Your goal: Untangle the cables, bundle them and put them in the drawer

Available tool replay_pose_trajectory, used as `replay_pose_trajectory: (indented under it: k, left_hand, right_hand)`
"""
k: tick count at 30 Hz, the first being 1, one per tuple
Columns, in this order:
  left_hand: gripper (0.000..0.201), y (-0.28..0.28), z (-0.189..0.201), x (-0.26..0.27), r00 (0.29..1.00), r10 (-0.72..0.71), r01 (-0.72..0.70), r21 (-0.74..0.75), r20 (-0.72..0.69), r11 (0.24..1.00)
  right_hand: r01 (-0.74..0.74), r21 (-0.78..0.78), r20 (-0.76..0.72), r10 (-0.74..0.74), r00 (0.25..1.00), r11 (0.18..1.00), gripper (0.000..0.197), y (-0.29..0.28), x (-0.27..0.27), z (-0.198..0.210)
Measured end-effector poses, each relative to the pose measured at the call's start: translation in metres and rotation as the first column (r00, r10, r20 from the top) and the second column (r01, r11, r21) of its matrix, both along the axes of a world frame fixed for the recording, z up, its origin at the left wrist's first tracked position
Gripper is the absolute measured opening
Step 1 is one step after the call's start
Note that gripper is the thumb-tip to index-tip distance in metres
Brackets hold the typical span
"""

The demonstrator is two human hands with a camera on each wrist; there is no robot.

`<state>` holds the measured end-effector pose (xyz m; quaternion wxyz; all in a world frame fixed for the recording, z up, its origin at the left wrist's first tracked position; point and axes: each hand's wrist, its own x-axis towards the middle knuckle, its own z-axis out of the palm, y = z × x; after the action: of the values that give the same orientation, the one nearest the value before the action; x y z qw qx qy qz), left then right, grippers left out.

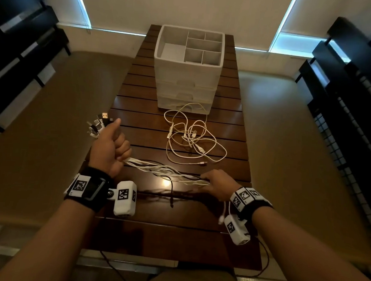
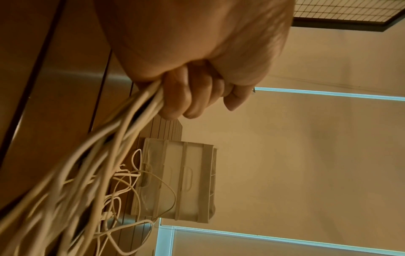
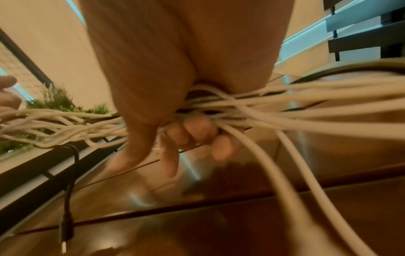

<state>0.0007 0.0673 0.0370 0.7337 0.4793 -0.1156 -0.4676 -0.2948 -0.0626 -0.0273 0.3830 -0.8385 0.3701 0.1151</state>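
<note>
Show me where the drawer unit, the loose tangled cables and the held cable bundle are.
drawer unit (image 1: 187,76), head view, its front wall.
loose tangled cables (image 1: 191,138), head view, middle of the tangle.
held cable bundle (image 1: 161,168), head view, the span between both hands.

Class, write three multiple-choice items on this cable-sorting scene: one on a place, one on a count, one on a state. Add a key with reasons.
1. Where does the loose tangle of white cables lie?
A. inside the organiser
B. on the table in front of the drawer unit
C. on the floor

2. How many drawer fronts show on the unit?
A. one
B. three
C. six

3. How is the cable bundle held?
A. by both hands
B. by the left hand only
C. lying free

Key: B, it lies on the slats by the unit; B, three handles are stacked; A, the right hand grips the other end.
</note>
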Motion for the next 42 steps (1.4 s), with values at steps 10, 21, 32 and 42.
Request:
replay_pose_trajectory:
  k: [10,21,32,42]
  left_hand:
    - [0.057,0.008,-0.007,-0.004,0.998,0.011,-0.015,0.077,0.056,0.997]
    - [0.052,0.006,0.0,-0.016,0.98,0.021,-0.033,0.058,0.196,0.998]
    - [0.051,-0.005,0.015,-0.04,0.957,0.069,-0.079,0.026,0.281,0.997]
    - [0.025,-0.008,0.041,-0.064,0.865,0.031,-0.012,-0.041,0.5,0.999]
  right_hand:
    - [0.18,-0.366,0.202,-0.111,0.973,0.913,0.028,-0.046,0.02,-0.002]
    - [0.186,-0.469,0.247,-0.074,0.966,0.864,0.01,-0.032,0.048,-0.001]
    - [0.126,0.288,0.871,-0.315,0.377,0.949,0.013,-0.019,0.092,0.184]
    - [0.157,0.176,0.794,-0.234,0.561,0.972,0.008,0.02,0.108,0.139]
